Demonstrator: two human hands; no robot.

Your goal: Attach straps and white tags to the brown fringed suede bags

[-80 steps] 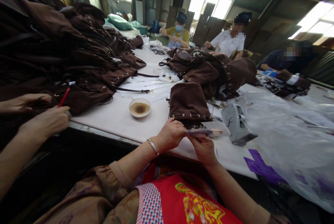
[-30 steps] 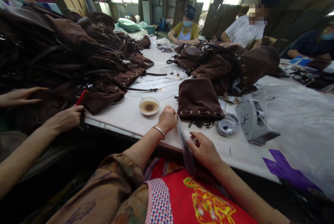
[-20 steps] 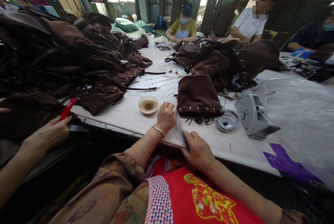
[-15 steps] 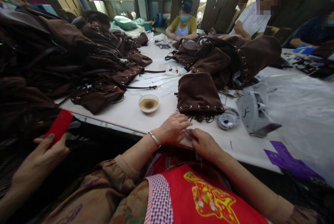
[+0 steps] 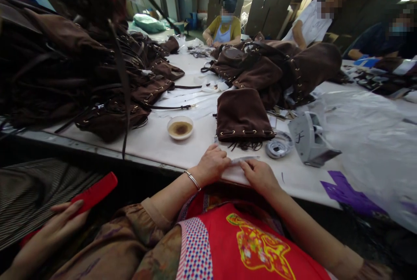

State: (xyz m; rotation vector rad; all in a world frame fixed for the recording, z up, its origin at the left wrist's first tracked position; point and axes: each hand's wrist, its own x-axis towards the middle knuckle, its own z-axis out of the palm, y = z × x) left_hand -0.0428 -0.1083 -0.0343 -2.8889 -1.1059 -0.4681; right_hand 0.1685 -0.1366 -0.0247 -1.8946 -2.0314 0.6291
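My left hand point(image 5: 211, 166), with a silver bangle at the wrist, is closed at the table's front edge and pinches one end of a thin translucent strip point(image 5: 245, 158). Just to its right, my right hand point(image 5: 261, 176) holds the strip near its middle between thumb and fingers, and a free end sticks out past them. Behind my hands lies a dark brown drawstring bag point(image 5: 243, 112) with gold eyelets and fringe at its lower edge. A roll of clear tape-like material point(image 5: 279, 145) lies beside a grey tape dispenser point(image 5: 311, 141) at the right.
A bowl of brownish liquid point(image 5: 180, 128) stands left of the bag. Brown bags point(image 5: 143, 71) are heaped at left, more point(image 5: 276, 67) at centre back. Plastic sheeting point(image 5: 374, 136) covers the right. At lower left another person's hand point(image 5: 55, 232) holds a red object point(image 5: 96, 191). Co-workers sit beyond.
My hands have drawn slightly apart, and the strip between them shows more plainly. The other person's red object has moved down and right. A dark bag with a hanging strap has appeared at upper left.
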